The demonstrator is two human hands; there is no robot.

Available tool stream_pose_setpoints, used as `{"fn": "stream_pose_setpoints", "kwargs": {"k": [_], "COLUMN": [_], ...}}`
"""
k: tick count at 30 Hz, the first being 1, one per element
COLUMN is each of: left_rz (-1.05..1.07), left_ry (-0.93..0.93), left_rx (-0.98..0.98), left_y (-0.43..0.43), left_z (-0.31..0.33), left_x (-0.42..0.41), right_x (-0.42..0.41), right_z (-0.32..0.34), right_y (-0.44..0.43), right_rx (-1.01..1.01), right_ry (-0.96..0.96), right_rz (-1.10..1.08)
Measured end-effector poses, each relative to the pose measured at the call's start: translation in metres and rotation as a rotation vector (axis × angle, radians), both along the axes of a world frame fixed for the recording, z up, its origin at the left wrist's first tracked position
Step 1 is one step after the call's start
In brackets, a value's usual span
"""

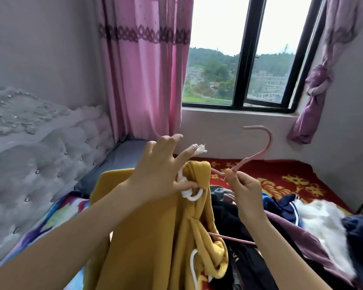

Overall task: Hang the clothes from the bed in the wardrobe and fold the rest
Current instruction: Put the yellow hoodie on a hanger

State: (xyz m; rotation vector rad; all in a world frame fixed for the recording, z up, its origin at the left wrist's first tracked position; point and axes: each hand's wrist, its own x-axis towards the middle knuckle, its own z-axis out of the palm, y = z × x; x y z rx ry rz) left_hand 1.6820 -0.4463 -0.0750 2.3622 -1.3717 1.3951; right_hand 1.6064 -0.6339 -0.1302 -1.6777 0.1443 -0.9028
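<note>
A mustard-yellow hoodie (151, 237) hangs in front of me, lifted off the bed. My left hand (155, 170) pinches its bunched neck and white drawstring (190, 194) between thumb and forefinger, and the other fingers spread out. A frayed cord end sticks up at the fingertips. My right hand (245, 191) grips a pink hanger (266, 143) just below its hook, to the right of the hoodie's neck. One arm of the hanger disappears behind the hoodie. No wardrobe shows in this view.
Under my hands lies a pile of dark, white and purple clothes (302, 216) on the bed's red patterned blanket (281, 176). A tufted grey headboard (40, 153) stands at the left. Pink curtains (143, 70) and a window (249, 59) are ahead.
</note>
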Motion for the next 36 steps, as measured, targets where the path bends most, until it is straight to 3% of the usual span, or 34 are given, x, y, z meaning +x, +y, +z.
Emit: {"fn": "stream_pose_setpoints", "kwargs": {"k": [4, 5, 7, 11, 15, 23, 27, 31, 33, 35, 36], "left_rz": [0.095, 0.127, 0.13, 0.0, 0.044, 0.02, -0.19, -0.226, -0.224, -0.219, -0.215], "left_ry": [0.363, 0.373, 0.298, -0.08, -0.331, -0.362, -0.346, -0.334, -0.319, -0.276, -0.255], "left_rx": [0.188, 0.185, 0.154, 0.029, -0.002, 0.042, 0.023, 0.021, -0.014, -0.055, -0.072], "left_y": [-0.016, -0.02, -0.022, -0.017, -0.028, -0.033, -0.029, -0.034, -0.035, -0.033, -0.032], "left_z": [0.005, 0.001, -0.003, -0.022, -0.039, -0.064, -0.054, -0.053, -0.046, -0.037, -0.033], "left_x": [-0.018, -0.018, -0.017, -0.015, -0.018, 0.0, 0.023, 0.035, 0.041, 0.049, 0.053], "right_x": [0.002, 0.003, 0.004, 0.002, 0.005, 0.005, 0.007, 0.005, -0.002, -0.017, -0.026], "right_z": [0.005, 0.005, 0.002, 0.0, 0.002, -0.005, -0.002, 0.01, 0.01, -0.004, -0.02], "right_y": [0.007, 0.009, 0.01, 0.009, 0.007, -0.001, -0.005, -0.012, -0.017, -0.022, -0.02], "right_rx": [-0.081, -0.095, -0.121, -0.207, -0.194, -0.117, -0.117, -0.152, -0.366, -0.595, -0.674], "right_ry": [-0.037, -0.041, -0.035, 0.001, -0.012, 0.023, 0.074, 0.14, 0.066, -0.168, -0.276], "right_rz": [0.007, 0.008, 0.005, 0.02, -0.03, 0.028, 0.06, 0.147, -0.089, -0.414, -0.473]}}
